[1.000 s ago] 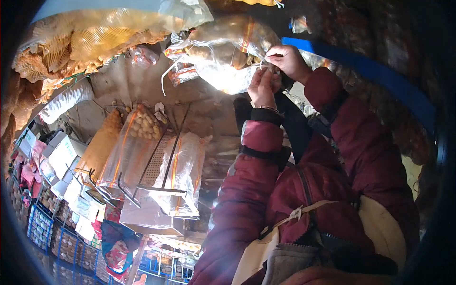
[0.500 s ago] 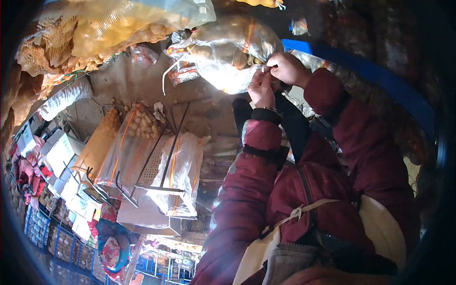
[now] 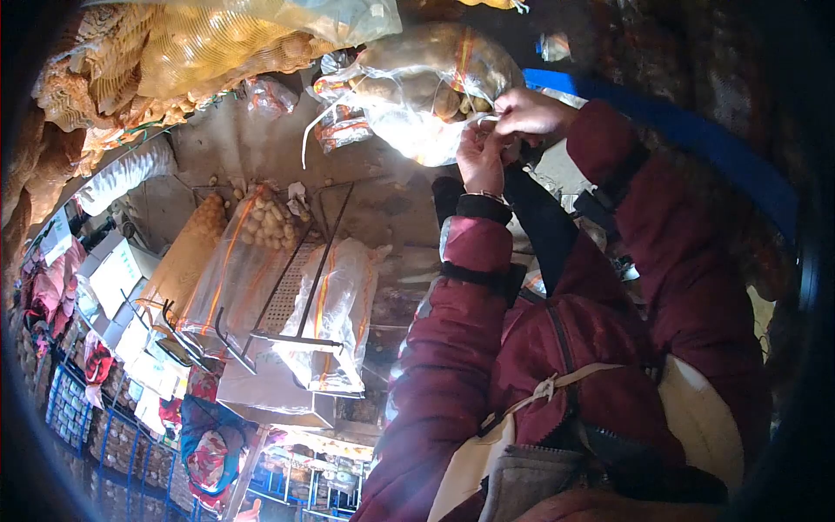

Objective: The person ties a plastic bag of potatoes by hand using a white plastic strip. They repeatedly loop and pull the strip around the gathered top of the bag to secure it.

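A clear plastic bag (image 3: 416,122) with orange stripes, filled with brown, potato-like produce, lies at the top centre. At its right end, my left hand (image 3: 481,161) pinches the gathered plastic from below. My right hand (image 3: 532,115) is closed at the same spot, its fingertips almost touching the left ones. A thin white strip shows between the fingers, but its exact hold is partly hidden. Another white strip (image 3: 315,130) dangles from the bag's left end.
Yellow mesh sacks (image 3: 209,56) hang over the upper left. A metal rack (image 3: 300,337) holds striped clear bags, one partly filled (image 3: 265,224). A cardboard box (image 3: 270,387) is below. A person (image 3: 209,457) is at the lower left, near blue crates (image 3: 122,444). A blue bar (image 3: 678,126) curves at right.
Both hands stay at the bag's end, with small shifts of the fingers. The whole view has shifted slightly. A person's fingers now show at the bottom left.
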Action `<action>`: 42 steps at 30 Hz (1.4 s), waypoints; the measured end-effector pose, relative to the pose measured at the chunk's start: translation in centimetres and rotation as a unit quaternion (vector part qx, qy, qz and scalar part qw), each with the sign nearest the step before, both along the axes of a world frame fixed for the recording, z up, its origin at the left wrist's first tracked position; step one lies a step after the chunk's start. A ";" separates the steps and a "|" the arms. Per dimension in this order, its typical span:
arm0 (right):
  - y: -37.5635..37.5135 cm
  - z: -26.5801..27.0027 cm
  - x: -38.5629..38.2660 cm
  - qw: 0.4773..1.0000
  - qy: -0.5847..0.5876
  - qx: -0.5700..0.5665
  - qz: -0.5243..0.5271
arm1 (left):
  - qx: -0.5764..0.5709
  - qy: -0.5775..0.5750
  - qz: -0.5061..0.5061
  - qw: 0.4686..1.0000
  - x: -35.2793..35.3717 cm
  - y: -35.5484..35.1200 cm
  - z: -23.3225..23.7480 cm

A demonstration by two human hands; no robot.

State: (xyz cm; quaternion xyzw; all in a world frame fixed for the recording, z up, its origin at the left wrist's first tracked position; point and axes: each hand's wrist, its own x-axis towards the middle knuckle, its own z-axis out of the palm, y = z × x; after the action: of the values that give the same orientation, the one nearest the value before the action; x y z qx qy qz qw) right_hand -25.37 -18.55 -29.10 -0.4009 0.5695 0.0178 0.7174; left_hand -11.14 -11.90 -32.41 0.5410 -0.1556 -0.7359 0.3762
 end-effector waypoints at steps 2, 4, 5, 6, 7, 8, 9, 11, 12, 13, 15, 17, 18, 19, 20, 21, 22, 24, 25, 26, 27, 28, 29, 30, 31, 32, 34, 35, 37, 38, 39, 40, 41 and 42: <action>1.4 -3.0 -0.2 0.988 0.025 -0.150 0.023 | 0.005 0.001 -0.011 1.000 0.2 0.2 -0.5; 1.9 -3.6 -0.1 0.948 0.059 -0.308 0.051 | 0.011 0.001 -0.023 1.000 0.2 0.3 -0.7; 2.2 -3.7 -0.2 0.948 0.059 -0.308 0.050 | 0.011 -0.002 -0.019 1.000 0.2 0.4 -0.8; 2.5 -3.3 0.0 0.939 0.080 -0.333 0.043 | 0.010 -0.004 -0.015 1.000 0.2 0.4 -0.9; 2.8 -2.9 0.2 0.928 0.101 -0.358 0.037 | 0.011 -0.003 -0.017 1.000 0.2 0.5 -1.1; 3.0 -2.6 0.3 0.928 0.103 -0.357 0.036 | 0.011 0.006 -0.020 1.000 0.2 0.5 -1.2; 3.2 -2.4 0.3 0.917 0.106 -0.382 0.025 | 0.011 0.016 -0.023 1.000 0.2 0.4 -1.1; 3.4 -2.0 0.3 0.906 0.113 -0.409 0.013 | 0.020 0.016 -0.022 0.999 0.0 0.2 -0.9; 3.6 -1.8 0.5 0.904 0.123 -0.410 -0.010 | 0.030 0.012 -0.017 0.999 0.0 0.2 -0.8; 3.6 -1.7 0.7 0.901 0.133 -0.411 -0.033 | 0.030 0.012 -0.018 0.999 0.1 0.1 -0.8; 3.7 -1.8 0.6 0.893 0.160 -0.422 -0.015 | -0.021 -0.019 -0.062 0.998 0.5 0.2 -0.9; 4.3 -2.2 0.2 0.886 0.188 -0.423 0.005 | -0.085 -0.069 -0.106 0.988 0.7 0.0 -1.6; 4.7 -2.1 -0.4 0.893 0.201 -0.402 0.010 | -0.154 -0.118 -0.147 0.970 0.6 0.3 -1.9; 5.3 -2.2 -0.9 0.899 0.214 -0.382 0.014 | -0.147 -0.116 -0.150 0.971 0.5 0.8 -2.1; 7.5 -2.3 -2.1 0.904 0.250 -0.347 -0.018 | -0.078 -0.073 -0.127 0.986 0.5 0.9 -2.1; 13.1 -6.3 -4.1 0.871 0.293 -0.395 -0.016 | -0.017 -0.029 -0.099 0.995 0.4 0.2 -2.2; 19.0 -10.5 -6.2 0.833 0.338 -0.438 -0.016 | -0.025 -0.028 -0.095 0.995 0.3 -0.5 -2.0; 19.5 -5.2 -5.9 0.943 0.202 -0.015 -0.263 | -0.009 0.023 -0.067 0.997 0.5 0.4 -1.3; 19.3 -5.1 -6.3 0.914 0.063 0.083 -0.392 | 0.006 0.033 -0.073 0.997 0.7 0.3 -1.3; 19.1 -4.7 -6.8 0.941 0.048 0.032 -0.333 | 0.015 0.021 -0.076 0.997 1.0 0.5 -0.7; 15.3 -2.6 -7.0 0.962 0.033 -0.031 -0.270 | 0.012 0.013 -0.077 0.997 0.7 -0.2 -0.6; 12.6 -1.0 -6.8 0.958 0.046 -0.069 -0.273 | 0.007 0.013 -0.074 0.997 0.5 -0.6 -0.8; 10.8 0.5 -6.1 0.954 0.056 -0.099 -0.278 | -0.006 0.018 -0.082 0.996 0.8 -0.3 -0.9; 8.8 1.9 -5.4 0.948 -0.002 -0.133 -0.288 | -0.019 0.025 -0.092 0.995 0.9 0.1 -0.8; 6.9 2.4 -4.9 0.937 -0.059 -0.173 -0.297 | -0.023 0.025 -0.093 0.995 0.8 -0.1 -0.7; 5.8 1.8 -4.0 0.936 -0.060 -0.176 -0.298 | -0.014 0.015 -0.097 0.995 0.7 -0.2 -0.5; 4.4 0.6 -2.4 0.932 -0.054 -0.318 -0.165 | -0.004 0.003 -0.104 0.995 0.6 -0.1 -0.4; 4.2 0.5 -1.9 0.931 -0.056 -0.319 -0.167 | 0.000 0.005 -0.103 0.995 0.6 -0.1 -0.4; 3.8 0.7 -0.7 0.853 -0.275 -0.081 -0.436 | 0.004 0.005 -0.100 0.995 0.7 -0.2 -0.3; 3.5 0.7 0.0 0.813 -0.341 -0.067 -0.467 | -0.002 -0.010 -0.101 0.995 0.5 0.0 -0.3; 3.6 0.3 -0.3 0.812 -0.340 -0.067 -0.469 | -0.008 -0.023 -0.102 0.995 0.3 0.2 -0.4; 3.3 -0.3 -0.6 0.825 -0.330 -0.010 -0.459 | -0.008 -0.023 -0.103 0.994 0.2 0.3 -0.5; 3.2 -0.7 -0.7 0.835 -0.321 0.048 -0.445 | 0.004 -0.005 -0.085 0.996 0.2 0.3 -0.6; 3.6 0.0 -0.4 0.865 -0.243 0.013 -0.440 | 0.015 0.011 -0.067 0.998 0.3 0.4 -1.1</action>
State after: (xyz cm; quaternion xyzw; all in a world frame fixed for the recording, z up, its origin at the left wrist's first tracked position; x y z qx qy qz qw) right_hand -25.80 -14.93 -29.11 -0.0913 0.4944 -0.3903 0.7713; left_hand -10.84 -11.51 -33.56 0.5267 -0.1760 -0.7679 0.3193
